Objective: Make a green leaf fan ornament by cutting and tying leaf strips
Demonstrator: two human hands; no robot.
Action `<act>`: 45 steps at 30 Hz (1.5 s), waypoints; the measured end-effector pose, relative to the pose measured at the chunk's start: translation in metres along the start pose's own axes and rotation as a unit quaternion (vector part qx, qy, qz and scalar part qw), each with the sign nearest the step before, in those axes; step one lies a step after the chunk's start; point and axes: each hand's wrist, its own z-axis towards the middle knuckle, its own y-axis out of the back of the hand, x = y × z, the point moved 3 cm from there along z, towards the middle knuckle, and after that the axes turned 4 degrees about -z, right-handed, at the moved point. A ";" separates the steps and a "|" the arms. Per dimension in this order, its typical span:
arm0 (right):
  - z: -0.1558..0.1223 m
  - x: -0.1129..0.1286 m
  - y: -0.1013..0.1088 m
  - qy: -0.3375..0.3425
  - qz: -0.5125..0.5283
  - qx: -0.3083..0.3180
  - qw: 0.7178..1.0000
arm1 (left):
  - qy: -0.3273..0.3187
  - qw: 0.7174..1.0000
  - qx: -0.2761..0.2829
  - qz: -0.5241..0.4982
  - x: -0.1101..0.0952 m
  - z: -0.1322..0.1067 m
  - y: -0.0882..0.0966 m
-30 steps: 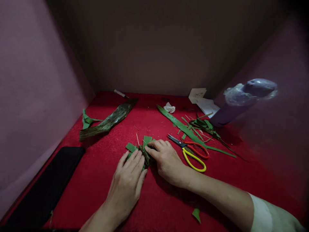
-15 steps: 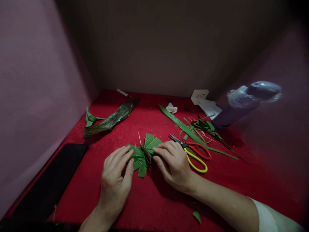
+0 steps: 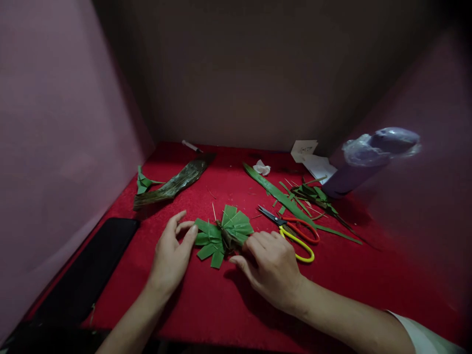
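Note:
A butterfly shape folded from green leaf (image 3: 236, 222) lies on the red tabletop between my hands. Its wings are fringed with cut strips, and thin pins or sticks show on it. A dark rolled piece forms the middle. My left hand (image 3: 171, 258) is beside the left wing, thumb tip at its edge, fingers apart. At the right wing's edge rests my right hand (image 3: 275, 270), its fingers curled and its thumb held away from them. Just beyond the right hand lie scissors (image 3: 295, 231) with one red and one yellow handle, their blades slightly apart.
A long green leaf (image 3: 276, 191) and leaf scraps (image 3: 313, 194) lie at right, near a plastic-topped purple cylinder (image 3: 354, 169). White papers (image 3: 317, 164), crumpled tissue (image 3: 261, 167) and a syringe (image 3: 191, 146) sit behind. At left are a dark leaf (image 3: 173, 184) and black pouch (image 3: 86, 270).
My left hand has drawn back leftward from the left wing, its fingers lifting off. My right hand has slid outward and down, uncovering more of the right wing. The view has shifted slightly.

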 end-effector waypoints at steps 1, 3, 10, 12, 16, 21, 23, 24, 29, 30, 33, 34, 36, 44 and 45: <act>-0.001 0.001 0.000 0.002 -0.004 0.004 1.000 | 0.020 0.999 0.008 -0.024 -0.003 0.003 -0.001; -0.003 0.002 -0.001 0.002 -0.013 0.014 1.000 | 0.048 0.997 0.024 -0.056 -0.009 0.009 -0.003; -0.010 0.002 -0.008 0.009 -0.020 0.015 1.000 | 0.070 0.988 0.029 -0.134 -0.020 0.024 -0.018; -0.011 0.002 -0.008 0.025 -0.020 -0.013 0.999 | 0.082 0.985 0.041 -0.143 -0.020 0.027 -0.023; -0.009 0.000 -0.002 0.033 -0.004 -0.069 0.997 | 0.084 0.984 0.061 -0.147 -0.020 0.029 -0.028; -0.003 -0.005 0.000 -0.016 0.046 -0.065 0.997 | 0.074 0.979 0.074 -0.172 -0.017 0.028 -0.029; 0.000 -0.005 -0.003 -0.025 0.049 -0.051 0.997 | 0.068 0.976 0.092 -0.186 -0.014 0.028 -0.030; 0.001 -0.005 -0.004 -0.030 0.047 -0.045 0.997 | 0.066 0.974 0.101 -0.193 -0.013 0.028 -0.030; 0.005 -0.002 -0.009 -0.044 0.040 -0.033 0.998 | 0.065 0.968 0.123 -0.211 -0.011 0.029 -0.033; 0.005 -0.001 -0.010 -0.045 0.042 -0.034 0.998 | 0.064 0.968 0.122 -0.209 -0.011 0.029 -0.033; 0.005 0.000 -0.011 -0.046 0.059 -0.034 0.997 | 0.063 0.971 0.116 -0.200 -0.013 0.028 -0.036; 0.005 0.000 -0.012 -0.045 0.068 -0.036 0.996 | 0.067 0.971 0.118 -0.199 -0.013 0.027 -0.037; 0.004 0.000 -0.012 -0.041 0.089 -0.048 0.994 | 0.092 0.966 0.123 -0.209 -0.014 0.026 -0.038; 0.004 0.001 -0.010 -0.019 0.144 -0.113 0.983 | 0.219 0.910 0.194 -0.292 -0.019 0.019 -0.040; 0.004 0.001 -0.010 -0.020 0.147 -0.115 0.982 | 0.217 0.908 0.199 -0.297 -0.019 0.019 -0.040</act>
